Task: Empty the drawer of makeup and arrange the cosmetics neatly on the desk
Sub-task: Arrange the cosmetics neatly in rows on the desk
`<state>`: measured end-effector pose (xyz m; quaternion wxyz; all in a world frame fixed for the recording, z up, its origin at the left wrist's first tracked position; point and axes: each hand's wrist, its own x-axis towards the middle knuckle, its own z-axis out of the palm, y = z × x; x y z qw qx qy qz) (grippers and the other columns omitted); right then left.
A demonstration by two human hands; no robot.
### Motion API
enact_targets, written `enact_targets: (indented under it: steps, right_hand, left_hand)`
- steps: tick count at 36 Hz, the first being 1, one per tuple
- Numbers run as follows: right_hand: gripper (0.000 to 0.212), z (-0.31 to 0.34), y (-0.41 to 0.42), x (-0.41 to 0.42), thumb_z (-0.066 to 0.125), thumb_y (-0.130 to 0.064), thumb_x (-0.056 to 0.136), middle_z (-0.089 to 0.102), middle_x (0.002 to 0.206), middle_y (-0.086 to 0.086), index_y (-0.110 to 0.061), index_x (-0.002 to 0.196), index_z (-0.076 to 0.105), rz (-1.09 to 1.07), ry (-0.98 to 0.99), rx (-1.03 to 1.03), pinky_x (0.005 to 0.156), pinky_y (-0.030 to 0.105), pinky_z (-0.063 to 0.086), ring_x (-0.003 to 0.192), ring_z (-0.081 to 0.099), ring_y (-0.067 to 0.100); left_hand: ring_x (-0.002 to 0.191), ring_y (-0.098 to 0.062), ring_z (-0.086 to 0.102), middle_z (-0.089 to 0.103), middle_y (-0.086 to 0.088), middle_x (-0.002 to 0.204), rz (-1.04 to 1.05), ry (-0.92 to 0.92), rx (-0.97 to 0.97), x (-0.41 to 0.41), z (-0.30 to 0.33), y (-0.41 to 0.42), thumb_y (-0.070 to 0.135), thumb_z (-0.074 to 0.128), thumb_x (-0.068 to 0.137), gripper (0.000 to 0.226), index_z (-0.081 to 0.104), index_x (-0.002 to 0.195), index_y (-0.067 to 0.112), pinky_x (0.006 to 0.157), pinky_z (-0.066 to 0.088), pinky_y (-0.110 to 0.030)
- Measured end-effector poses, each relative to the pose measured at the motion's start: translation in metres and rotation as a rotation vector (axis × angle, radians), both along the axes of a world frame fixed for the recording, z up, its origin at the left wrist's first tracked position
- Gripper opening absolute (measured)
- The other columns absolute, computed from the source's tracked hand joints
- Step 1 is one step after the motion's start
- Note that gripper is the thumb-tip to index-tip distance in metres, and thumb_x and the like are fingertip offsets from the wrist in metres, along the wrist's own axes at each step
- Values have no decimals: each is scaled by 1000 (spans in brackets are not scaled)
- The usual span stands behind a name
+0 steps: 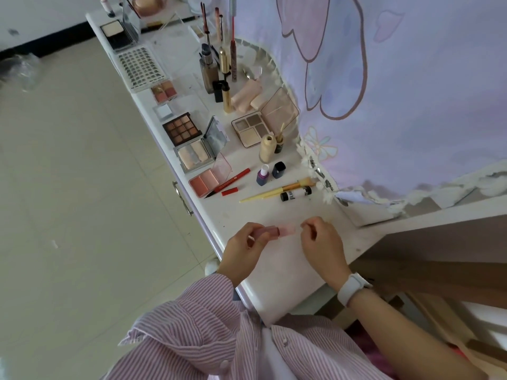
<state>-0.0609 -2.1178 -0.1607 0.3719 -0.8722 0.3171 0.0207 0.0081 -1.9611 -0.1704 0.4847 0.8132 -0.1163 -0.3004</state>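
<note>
Item in hand: small pink tube [274,231], smooth plastic, dusky cap end and paler translucent body, held over the near end of the glossy white desk [277,266]. My left hand [248,249] grips the cap end with curled fingers; my right hand [321,242] pinches the pale end.

Laid out beyond:
- square brown eyeshadow palette [182,128], nine pans
- hinged blush compact [210,178], clear lid raised
- slim red pencil [233,180], lying slantwise
- two squat nail polish bottles [270,172], upright, side by side
- yellow-handled brush [277,192] beside a black-and-white tube [296,193]
</note>
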Motion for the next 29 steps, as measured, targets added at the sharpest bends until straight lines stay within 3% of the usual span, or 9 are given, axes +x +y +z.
enact_targets:
  steps: [4, 10, 13, 16, 19, 21, 24, 27, 29]
  right_hand:
    - [18, 6, 3, 8, 44, -6, 93, 55, 88, -4, -7, 97, 61, 47, -104, 94, 70, 3, 36, 84, 51, 10]
    - [22, 17, 4, 7, 39, -27, 98, 55, 66, -1, -18, 88, 56, 6, -90, 454, 59, 19, 42, 57, 49, 8]
    - [27, 21, 4, 13, 38, -34, 98, 54, 58, 2, -15, 91, 56, -13, -14, 574, 47, 16, 38, 47, 46, 7]
    - [21, 22, 3, 19, 43, -29, 97, 55, 62, 1, -15, 86, 54, 36, -18, 547, 48, 13, 37, 52, 47, 9]
    - [7, 21, 0, 21, 46, -19, 96, 56, 86, 1, -18, 98, 52, 155, -50, 560, 59, 14, 43, 71, 53, 10]
    - [10, 21, -2, 21, 47, -16, 95, 56, 97, 4, -20, 103, 50, 187, -37, 598, 62, 20, 46, 79, 56, 14]
    - [19, 23, -5, 26, 44, -21, 97, 58, 94, 1, -23, 115, 47, 303, 49, 534, 59, 15, 44, 74, 57, 11]
    - [20, 24, -9, 32, 44, -22, 97, 58, 85, -7, -19, 112, 56, 496, 117, 387, 61, 10, 40, 72, 54, 4]
    - [21, 27, -12, 35, 47, -24, 96, 58, 92, -8, -18, 113, 58, 558, 134, 320, 66, 11, 38, 77, 52, 0]
  left_hand:
    - [74, -19, 59, 61, 4, 88, 40, 32, -19, -2, 1, 0, 26, 55, 93, 7, 55, 99, 23, 71, 50, -31]
    - [63, -6, 57, 61, 4, 94, 48, 34, -63, -3, 5, 0, 21, 54, 93, 10, 53, 103, 22, 63, 48, -19]
    - [66, -9, 58, 61, 6, 96, 9, 24, -71, -4, 7, 0, 18, 54, 93, 12, 53, 104, 23, 65, 50, -18]
    - [65, -8, 58, 61, 7, 93, 9, 10, -63, -3, 8, 0, 20, 54, 93, 10, 52, 103, 22, 68, 51, -23]
    - [66, -10, 59, 63, 5, 86, 51, 11, -69, -2, 7, 2, 20, 52, 94, 9, 54, 102, 17, 68, 52, -28]
    - [68, -10, 60, 64, 4, 84, 63, 9, -80, -2, 7, 3, 20, 52, 95, 9, 55, 102, 16, 66, 52, -24]
    - [69, -6, 58, 63, 1, 88, 21, 4, -86, -1, 10, 5, 20, 53, 94, 11, 55, 103, 14, 63, 47, -14]
    - [70, -9, 59, 64, 0, 89, -23, -7, -58, 3, 12, 7, 23, 53, 94, 11, 55, 102, 16, 64, 48, -15]
    - [67, -8, 58, 64, 3, 81, -30, 1, -48, 7, 12, 8, 26, 52, 93, 15, 57, 101, 14, 65, 48, -15]
